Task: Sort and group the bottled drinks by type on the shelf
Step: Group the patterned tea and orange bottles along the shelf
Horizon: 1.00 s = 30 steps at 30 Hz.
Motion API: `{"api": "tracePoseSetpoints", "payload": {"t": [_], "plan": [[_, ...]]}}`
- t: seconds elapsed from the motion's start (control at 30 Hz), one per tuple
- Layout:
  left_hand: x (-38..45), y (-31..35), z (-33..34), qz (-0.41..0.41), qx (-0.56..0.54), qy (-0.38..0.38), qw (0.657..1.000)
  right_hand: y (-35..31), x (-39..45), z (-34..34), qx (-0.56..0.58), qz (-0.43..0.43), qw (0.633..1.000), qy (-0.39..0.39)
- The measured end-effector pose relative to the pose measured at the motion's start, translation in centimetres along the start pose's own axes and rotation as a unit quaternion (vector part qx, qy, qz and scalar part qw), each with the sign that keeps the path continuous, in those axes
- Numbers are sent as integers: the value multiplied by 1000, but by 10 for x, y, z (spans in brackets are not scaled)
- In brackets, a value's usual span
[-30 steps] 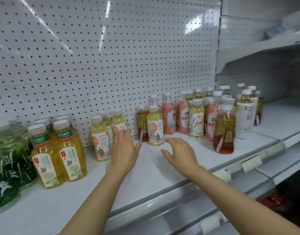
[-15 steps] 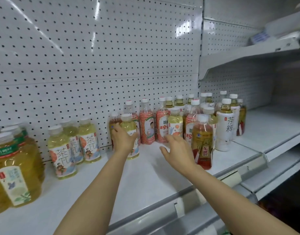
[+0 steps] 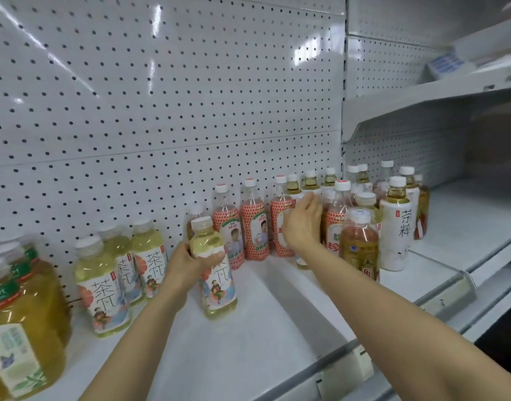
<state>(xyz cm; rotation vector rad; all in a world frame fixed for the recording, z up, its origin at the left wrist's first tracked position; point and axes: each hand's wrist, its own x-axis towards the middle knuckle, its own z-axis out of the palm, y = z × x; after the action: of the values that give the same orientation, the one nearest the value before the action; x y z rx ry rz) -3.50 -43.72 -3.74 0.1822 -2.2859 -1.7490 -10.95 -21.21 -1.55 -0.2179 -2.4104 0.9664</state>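
1. White metal shelf (image 3: 277, 328) runs across the view, backed by a pegboard wall (image 3: 161, 111) — a price rail (image 3: 347, 369) edges its near lip.
2. Nearest on the left stands a large amber jug (image 3: 20, 328) with a green-banded label, partly cut by the frame.
3. Just right of it, three pale green tea bottles (image 3: 104, 285) stand upright in a close group, near the pegboard.
4. Left hand (image 3: 187, 264) grips a fourth pale green tea bottle (image 3: 214, 273) round its upper body, fingers and thumb curled about it; this held bottle is tilted a little, with its base at the shelf surface, right of the group of three and apart from it.
5. Behind the held bottle a brownish bottle (image 3: 195, 218) shows only its cap and shoulder.
6. Further back, red-patterned bottles (image 3: 254, 224) stand in a row along the pegboard.
7. Right hand (image 3: 302, 224) reaches into the mixed cluster, its grip curled round a bottle there — the hand hides which kind it is.
8. Right of that hand stand a red-brown tea bottle (image 3: 360, 244) and a tall white-labelled bottle (image 3: 397, 227), with more mixed bottles behind them.
9. Farthest right, a neighbouring shelf bay (image 3: 465, 227) joins this one, and an upper shelf (image 3: 451, 91) hangs above it.
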Motion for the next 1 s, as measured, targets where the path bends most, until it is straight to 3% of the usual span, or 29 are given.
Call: {"api": "tracePoseSetpoints", "payload": {"t": [0.2, 0.37, 0.53, 0.73, 1.0], "plan": [[-38, 4, -35, -4, -30, -1, 1000, -12, 23, 2, -30, 31, 997, 70], [-62, -7, -53, 3, -44, 39, 998, -6, 6, 10, 15, -29, 993, 112], [-75, -17, -78, -8, -55, 97, 994, -30, -45, 16, 162, -117, 979, 45], [-98, -26, -110, -6, -50, 129, 990, -78, -113, 35, 218, -258, 938, -80], [-118, -33, -135, 14, -31, 139, 990, -107, -148, 58, 302, -261, 911, -104]]}}
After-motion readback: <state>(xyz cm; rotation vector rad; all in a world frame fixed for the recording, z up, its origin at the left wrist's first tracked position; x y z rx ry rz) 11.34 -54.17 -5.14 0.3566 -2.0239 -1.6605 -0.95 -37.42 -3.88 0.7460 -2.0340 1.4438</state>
